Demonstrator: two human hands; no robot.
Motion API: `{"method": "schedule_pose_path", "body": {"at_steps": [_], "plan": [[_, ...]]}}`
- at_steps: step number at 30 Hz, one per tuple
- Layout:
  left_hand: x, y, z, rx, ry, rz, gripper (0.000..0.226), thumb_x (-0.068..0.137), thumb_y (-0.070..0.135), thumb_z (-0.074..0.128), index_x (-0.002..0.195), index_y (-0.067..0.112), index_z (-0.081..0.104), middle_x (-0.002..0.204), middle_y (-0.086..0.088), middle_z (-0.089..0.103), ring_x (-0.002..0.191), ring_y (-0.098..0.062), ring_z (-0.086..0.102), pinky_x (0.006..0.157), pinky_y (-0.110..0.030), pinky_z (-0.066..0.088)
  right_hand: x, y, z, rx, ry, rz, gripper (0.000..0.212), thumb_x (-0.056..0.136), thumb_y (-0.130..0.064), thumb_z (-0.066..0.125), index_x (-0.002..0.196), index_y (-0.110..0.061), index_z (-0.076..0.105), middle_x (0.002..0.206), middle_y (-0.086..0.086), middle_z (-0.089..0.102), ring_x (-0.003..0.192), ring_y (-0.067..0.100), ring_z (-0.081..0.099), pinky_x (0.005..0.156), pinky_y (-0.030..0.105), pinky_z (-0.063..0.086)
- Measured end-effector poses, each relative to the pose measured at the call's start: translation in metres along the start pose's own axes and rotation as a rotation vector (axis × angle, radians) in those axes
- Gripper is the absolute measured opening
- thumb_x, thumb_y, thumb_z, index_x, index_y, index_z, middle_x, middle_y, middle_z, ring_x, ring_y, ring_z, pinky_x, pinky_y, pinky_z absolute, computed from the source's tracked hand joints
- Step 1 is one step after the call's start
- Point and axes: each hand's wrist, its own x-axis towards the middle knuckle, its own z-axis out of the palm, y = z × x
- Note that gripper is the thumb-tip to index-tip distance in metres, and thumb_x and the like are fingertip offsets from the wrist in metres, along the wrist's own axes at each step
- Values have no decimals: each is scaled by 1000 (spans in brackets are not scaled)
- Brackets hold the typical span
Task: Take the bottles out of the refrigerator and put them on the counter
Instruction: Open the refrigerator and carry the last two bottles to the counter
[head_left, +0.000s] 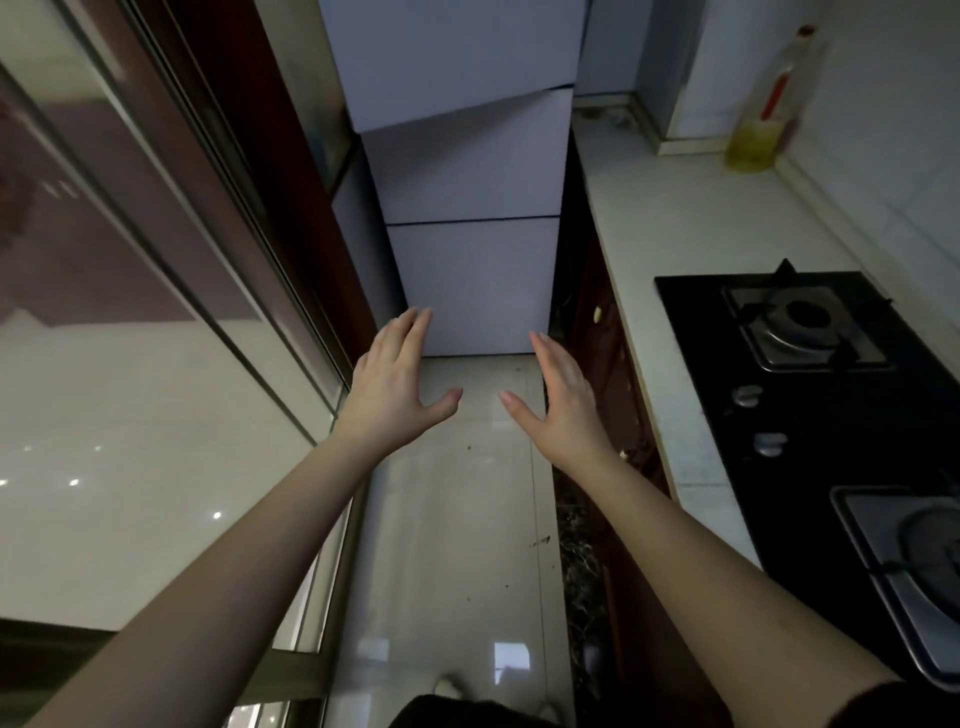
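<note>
My left hand (397, 382) and right hand (558, 392) spread, empty, frame centre. Tall white three-door refrigerator (467, 171) shut; bottles unseen, likely slick; I'd grip mid-body.

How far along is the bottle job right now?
Barely begun. Done: nothing visible; the refrigerator shows only closed doors. The one bottle on the counter holds yellow liquid; its origin is unclear. In hand: left hand and right hand open, empty, extended toward the refrigerator. Left: opening it, moving bottles.
</note>
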Motion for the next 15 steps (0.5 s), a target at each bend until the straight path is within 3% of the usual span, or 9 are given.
{"method": "schedule_pose_path", "body": {"at_steps": [8,15], "plan": [[71,-69,-19,-46,70,-19,97,80,51,66,155,13,17,160,-9,23,147,-25,21,115,-52,31,89,-13,17,-66,-54,-29,83,91,-56,56,156,-22,16,162,1,21,148,15,15,119,42,20],[144,-135,-50,-69,121,65,93,82,49,67,155,17,19,160,-4,24,146,-21,25,114,-48,35,184,-61,43,-59,9,-36,86,91,-55,56,156,-18,16,162,3,19,150,18,14,122,42,17]]}}
